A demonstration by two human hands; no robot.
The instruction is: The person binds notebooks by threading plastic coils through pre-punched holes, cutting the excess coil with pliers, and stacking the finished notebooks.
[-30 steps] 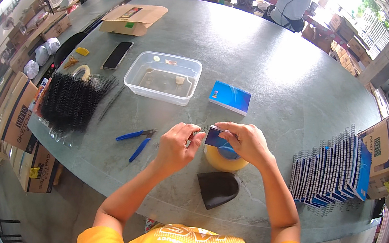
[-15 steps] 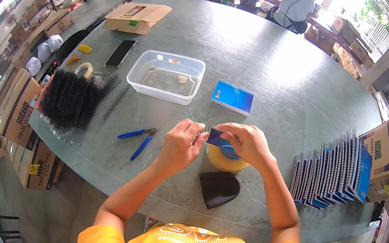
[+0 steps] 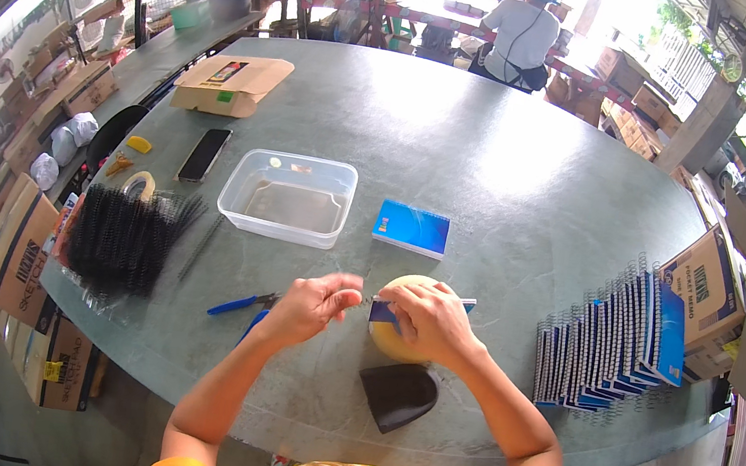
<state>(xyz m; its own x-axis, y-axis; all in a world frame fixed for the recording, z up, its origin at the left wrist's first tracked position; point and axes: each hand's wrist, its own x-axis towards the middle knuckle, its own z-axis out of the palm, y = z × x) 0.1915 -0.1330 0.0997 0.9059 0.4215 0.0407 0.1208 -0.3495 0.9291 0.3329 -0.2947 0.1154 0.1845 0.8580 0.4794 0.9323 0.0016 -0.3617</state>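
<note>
My right hand (image 3: 430, 319) grips a small blue notebook (image 3: 381, 312), tilted over a round, pale yellow thing (image 3: 387, 342) that the hand partly covers. To the left, my left hand (image 3: 313, 309) is closed, thumb against curled fingers, a short gap from the notebook's edge. Whatever it may pinch is too small and blurred to make out. Nearer me lies a black block with one rounded end (image 3: 397, 398). Blue-handled pliers (image 3: 237, 306) lie left of my left hand, partly hidden by it. Beyond my hands rests another blue notebook (image 3: 412, 228).
A clear plastic tub (image 3: 282, 222) stands beyond my left hand. Farther left are a heap of black spiral coils (image 3: 126, 240), a tape roll (image 3: 139, 186), a phone (image 3: 205, 155) and a cardboard box (image 3: 231, 85). Many spiral notebooks (image 3: 602, 344) stand stacked at right beside a carton (image 3: 704, 292).
My left hand has drawn away leftward from the notebook. My right hand has turned the notebook, so its far end now shows past the fingers. The whole view has tilted upward.
</note>
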